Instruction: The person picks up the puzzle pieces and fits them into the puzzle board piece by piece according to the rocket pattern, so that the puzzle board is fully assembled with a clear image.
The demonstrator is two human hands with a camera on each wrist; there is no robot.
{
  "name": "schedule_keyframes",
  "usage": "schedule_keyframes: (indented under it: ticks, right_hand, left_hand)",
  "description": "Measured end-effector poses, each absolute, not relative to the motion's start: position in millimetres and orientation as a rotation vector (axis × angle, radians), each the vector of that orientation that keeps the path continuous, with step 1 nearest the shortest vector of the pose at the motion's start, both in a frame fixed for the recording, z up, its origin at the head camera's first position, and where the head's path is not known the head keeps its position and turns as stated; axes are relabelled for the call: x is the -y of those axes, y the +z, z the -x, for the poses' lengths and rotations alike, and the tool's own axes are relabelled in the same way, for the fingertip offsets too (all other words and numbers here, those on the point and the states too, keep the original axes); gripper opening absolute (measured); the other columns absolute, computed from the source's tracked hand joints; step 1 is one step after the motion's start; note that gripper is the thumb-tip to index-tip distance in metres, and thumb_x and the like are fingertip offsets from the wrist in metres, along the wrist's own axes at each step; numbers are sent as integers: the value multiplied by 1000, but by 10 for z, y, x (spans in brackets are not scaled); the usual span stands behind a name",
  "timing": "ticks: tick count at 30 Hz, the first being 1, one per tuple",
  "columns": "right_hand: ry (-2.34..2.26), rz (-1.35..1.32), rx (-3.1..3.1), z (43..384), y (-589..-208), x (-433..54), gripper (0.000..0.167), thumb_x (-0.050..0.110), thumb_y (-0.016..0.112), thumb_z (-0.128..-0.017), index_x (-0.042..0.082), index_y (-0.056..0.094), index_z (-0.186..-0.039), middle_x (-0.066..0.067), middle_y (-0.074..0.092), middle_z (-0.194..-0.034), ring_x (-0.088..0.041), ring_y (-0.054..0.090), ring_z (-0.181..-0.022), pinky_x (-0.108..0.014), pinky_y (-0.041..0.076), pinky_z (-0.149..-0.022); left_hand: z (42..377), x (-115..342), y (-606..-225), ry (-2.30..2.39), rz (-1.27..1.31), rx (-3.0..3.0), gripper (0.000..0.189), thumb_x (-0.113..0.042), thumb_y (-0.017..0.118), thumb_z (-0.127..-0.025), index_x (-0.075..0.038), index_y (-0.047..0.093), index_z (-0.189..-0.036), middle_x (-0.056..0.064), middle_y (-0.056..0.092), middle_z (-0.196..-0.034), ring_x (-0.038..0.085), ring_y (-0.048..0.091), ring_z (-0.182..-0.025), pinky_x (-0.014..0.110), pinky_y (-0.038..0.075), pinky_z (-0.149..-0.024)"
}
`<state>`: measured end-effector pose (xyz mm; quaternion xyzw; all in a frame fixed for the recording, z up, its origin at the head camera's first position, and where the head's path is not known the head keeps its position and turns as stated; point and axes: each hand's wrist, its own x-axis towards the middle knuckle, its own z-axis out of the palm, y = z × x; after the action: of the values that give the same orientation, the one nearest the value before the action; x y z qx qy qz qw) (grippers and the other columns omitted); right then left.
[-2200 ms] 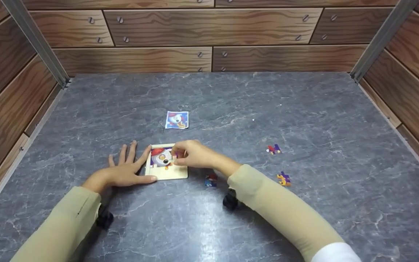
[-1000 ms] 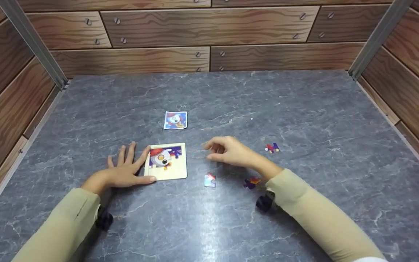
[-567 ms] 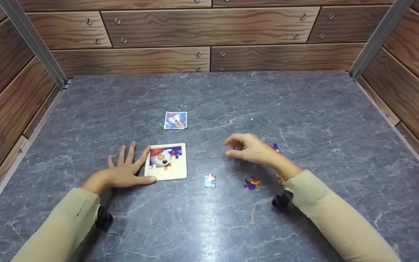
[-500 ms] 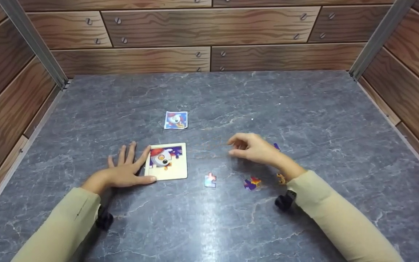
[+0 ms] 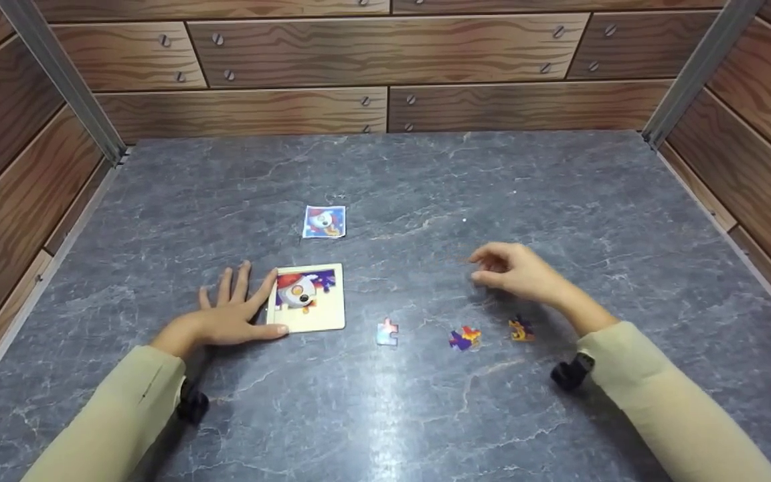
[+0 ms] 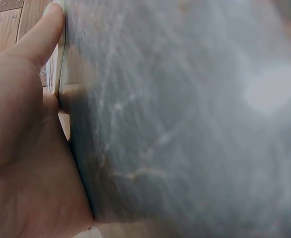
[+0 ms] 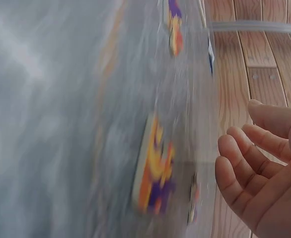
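My left hand (image 5: 228,321) lies spread on the table, its thumb and index finger against the left side of a jigsaw puzzle tray (image 5: 328,316). Inside the tray, joined pieces form part of a picture with a white round head (image 5: 294,292) and red cap; the lower and right parts show bare pale board. My right hand (image 5: 516,271) hovers over the table at the right, fingers loosely bent and holding nothing. In the right wrist view, an orange, yellow and purple puzzle piece (image 7: 155,168) lies below it, and another small piece (image 7: 193,198) sits close to its fingertips.
A light blue and red puzzle piece (image 5: 387,332) and a purple and orange one (image 5: 466,338) lie right of the tray. Behind the tray is a small picture card (image 5: 324,221) with a similar image. Wood-patterned walls (image 5: 385,50) enclose the table.
My right hand has left the tray and moved right across the table, uncovering purple pieces in the tray's upper right and a loose piece formerly under the arm. My left hand stays put.
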<state>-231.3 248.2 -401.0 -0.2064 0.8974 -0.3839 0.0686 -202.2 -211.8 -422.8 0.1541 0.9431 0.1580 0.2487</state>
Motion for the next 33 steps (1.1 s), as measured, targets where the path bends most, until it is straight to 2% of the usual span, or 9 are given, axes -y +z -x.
schedule_keyframes:
  ticks: [7,15,24,29,33]
  right_hand:
    - [-1162,521,-2754,2295,-3995,-2832,32,17,69,-85,-3,63,-109,-8,64,-83,-17,57,-72,-23,47,-62]
    - [-1164,347,-2721,2336,-4034,-3081,36,18,66,-88,-4,58,-116,-13,63,-89,-20,60,-71,-28,51,-60]
    - [-1018,429,-2707,2414,-4096,-3113,40,15,72,-83,-2,59,-116,-13,61,-93,-18,55,-75,-25,48,-62]
    - [-973,446,-2659,2454,-4110,-3096,45,13,73,-81,1,57,-122,-12,55,-93,-20,49,-80,-31,42,-68]
    - [-978,439,-2625,2488,-4134,-3092,48,15,74,-80,3,56,-124,-10,52,-91,-21,45,-79,-33,40,-67]
  left_hand:
    - [2021,2114,-4227,429,-415,-2567,103,-76,44,-78,-25,-10,-149,22,-29,-146,44,-30,-129,72,-18,-89]
    - [2025,2128,-4228,438,-415,-2567,102,-75,45,-79,-25,-10,-149,22,-30,-146,44,-30,-129,72,-18,-89]
    - [2030,2128,-4236,430,-414,-2569,103,-76,45,-78,-25,-10,-149,21,-29,-146,43,-30,-130,71,-18,-90]
    - [2042,2118,-4244,415,-409,-2569,103,-77,44,-78,-26,-11,-149,21,-30,-146,42,-30,-130,71,-18,-91]
    - [2035,2119,-4232,415,-410,-2567,103,-76,44,-78,-26,-11,-149,21,-30,-146,43,-30,-129,71,-18,-90]
